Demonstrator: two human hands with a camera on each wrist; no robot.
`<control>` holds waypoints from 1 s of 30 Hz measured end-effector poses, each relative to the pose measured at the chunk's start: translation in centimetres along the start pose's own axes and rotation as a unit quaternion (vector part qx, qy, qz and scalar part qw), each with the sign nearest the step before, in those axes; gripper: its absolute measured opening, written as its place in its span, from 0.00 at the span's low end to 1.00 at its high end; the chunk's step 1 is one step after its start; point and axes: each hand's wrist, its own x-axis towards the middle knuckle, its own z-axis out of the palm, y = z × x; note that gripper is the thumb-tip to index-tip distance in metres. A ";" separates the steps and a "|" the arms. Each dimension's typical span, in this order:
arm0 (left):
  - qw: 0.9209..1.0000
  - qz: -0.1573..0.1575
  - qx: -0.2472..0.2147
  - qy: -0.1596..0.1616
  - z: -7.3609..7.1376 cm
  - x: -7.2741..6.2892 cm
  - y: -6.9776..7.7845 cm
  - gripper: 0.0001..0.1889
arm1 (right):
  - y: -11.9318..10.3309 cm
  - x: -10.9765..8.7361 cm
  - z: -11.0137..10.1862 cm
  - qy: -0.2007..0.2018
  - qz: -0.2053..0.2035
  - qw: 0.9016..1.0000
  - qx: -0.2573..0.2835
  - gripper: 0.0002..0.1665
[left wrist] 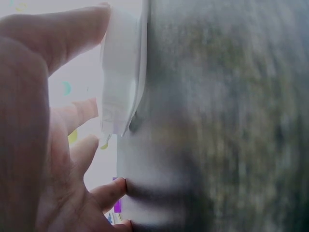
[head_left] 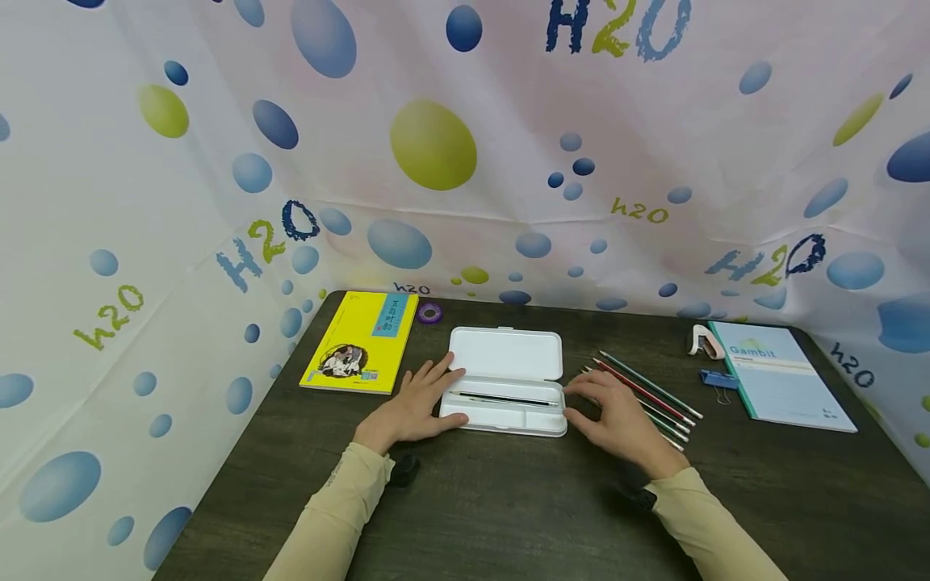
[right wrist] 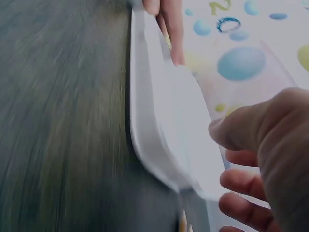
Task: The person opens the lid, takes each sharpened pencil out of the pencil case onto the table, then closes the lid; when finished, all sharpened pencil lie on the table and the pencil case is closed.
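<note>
A white pencil case (head_left: pixel 501 418) lies on the table with its lid (head_left: pixel 506 353) folded back. In its tray rests a dark pencil (head_left: pixel 501 399). My left hand (head_left: pixel 414 403) is at the case's left side, fingers spread; its thumb touches the near left corner, as the left wrist view also shows. At the right end is my right hand (head_left: pixel 617 415), fingers loosely bent, thumb and fingertips close to the case's edge; nothing is gripped between them in the right wrist view. Several pencils (head_left: pixel 647 387), green, red and others, lie partly hidden behind the right hand.
A yellow book (head_left: pixel 363 339) and a purple tape roll (head_left: pixel 430 313) lie at the back left. On the right are a white notebook (head_left: pixel 788 379), a blue binder clip (head_left: pixel 719 379) and a small pale pink-white object (head_left: pixel 706 342). A printed curtain backs the dark table (head_left: pixel 508 508).
</note>
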 end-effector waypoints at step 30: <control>1.000 -0.003 0.005 0.001 0.3 0.2 -0.2 0.44 | -1.4 3.1 3.0 -0.090 -0.009 0.992 -0.089 0.03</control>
